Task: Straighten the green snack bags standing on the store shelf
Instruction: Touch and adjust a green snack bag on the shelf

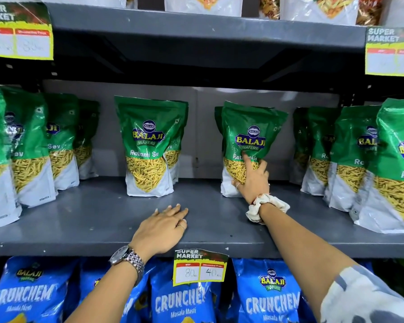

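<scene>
Right hand presses lower front of green snack bag, fingers spread, index finger pointing up; grip open, not closed around bag. Bag stands on grey shelf, top leaning right. Left hand lies flat, released, on shelf left of and nearer than grip. Second green bag upright, further left.

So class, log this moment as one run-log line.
stage: straightening | right hand: pressed on front of green bag right of centre, bag tilted | left hand: flat on shelf, empty
</scene>
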